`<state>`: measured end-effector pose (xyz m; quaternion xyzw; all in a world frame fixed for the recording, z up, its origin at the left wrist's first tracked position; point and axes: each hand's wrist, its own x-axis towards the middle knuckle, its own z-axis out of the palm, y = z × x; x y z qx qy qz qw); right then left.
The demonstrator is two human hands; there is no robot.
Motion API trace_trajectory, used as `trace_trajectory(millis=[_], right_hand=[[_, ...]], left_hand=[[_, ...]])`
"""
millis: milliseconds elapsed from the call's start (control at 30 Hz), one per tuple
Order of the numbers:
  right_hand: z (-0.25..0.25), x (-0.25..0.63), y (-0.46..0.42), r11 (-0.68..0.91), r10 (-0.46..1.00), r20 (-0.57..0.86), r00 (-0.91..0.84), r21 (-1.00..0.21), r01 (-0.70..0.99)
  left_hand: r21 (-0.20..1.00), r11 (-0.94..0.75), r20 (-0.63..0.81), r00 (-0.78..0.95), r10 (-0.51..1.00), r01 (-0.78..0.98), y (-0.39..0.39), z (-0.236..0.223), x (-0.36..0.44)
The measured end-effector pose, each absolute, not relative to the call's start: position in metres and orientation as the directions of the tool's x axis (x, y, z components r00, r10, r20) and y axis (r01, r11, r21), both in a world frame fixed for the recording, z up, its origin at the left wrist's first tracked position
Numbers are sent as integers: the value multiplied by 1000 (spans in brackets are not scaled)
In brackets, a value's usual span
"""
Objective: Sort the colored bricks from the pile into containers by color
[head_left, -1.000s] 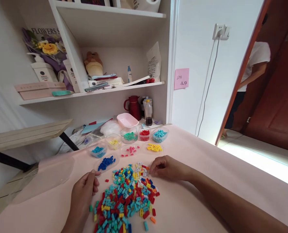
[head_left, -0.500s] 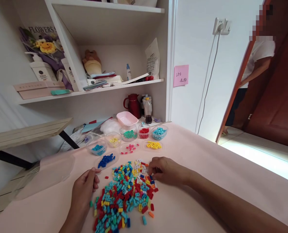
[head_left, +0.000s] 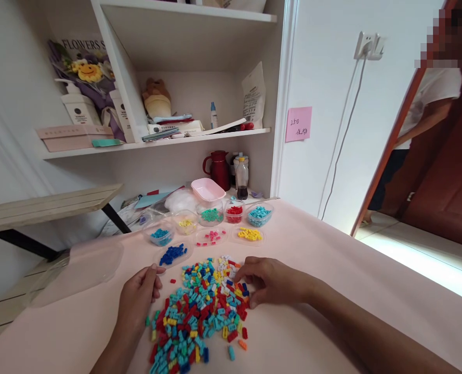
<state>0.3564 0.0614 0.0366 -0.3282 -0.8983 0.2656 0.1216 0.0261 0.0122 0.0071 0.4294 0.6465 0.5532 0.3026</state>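
Two hands are noted at either side of one mixed pile of bricks [head_left: 199, 309], which is spread over the middle of the pink surface [head_left: 316, 244]. The left hand [head_left: 139, 288] is held beside the pile's left flank, its fingers loosely curled and the thumb laid along the index finger; whether anything is gripped between them cannot be told. The right hand [head_left: 269, 280] is placed at the pile's right margin, fingers arched, thumb and fingertips parted; contact with the bricks cannot be confirmed.

Edges: the far right edge is run obliquely past the wall toward the doorway, with a broad bare stretch left beyond the right forearm. The left edge is marked by a slant, and a clear plastic lid [head_left: 86, 272] is laid close to it. Just right of the left fingertips, a lone red brick [head_left: 172, 281] is set apart from the pile; an orange brick [head_left: 242, 345] and a turquoise brick [head_left: 231, 353] are scattered off its lower right.

Beyond the pile, the way is crossed by clear containers of sorted bricks, dark-blue bricks [head_left: 172, 254] and yellow bricks [head_left: 249, 234] among the nearest. Behind them are crowded a pink basin [head_left: 208, 190], a red jug [head_left: 220, 170] and a bottle [head_left: 242, 179], with shelving overhead. A wooden plank [head_left: 51, 205] is positioned at left. A person [head_left: 429, 104] is seen in the doorway.
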Motion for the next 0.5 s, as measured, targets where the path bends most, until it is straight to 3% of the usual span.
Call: trace_trajectory(millis=[500], right_hand=[[31,358,68,629,740,175,-649,-520,577]], left_hand=[[976,18,83,-452,888,216,13,7,25]])
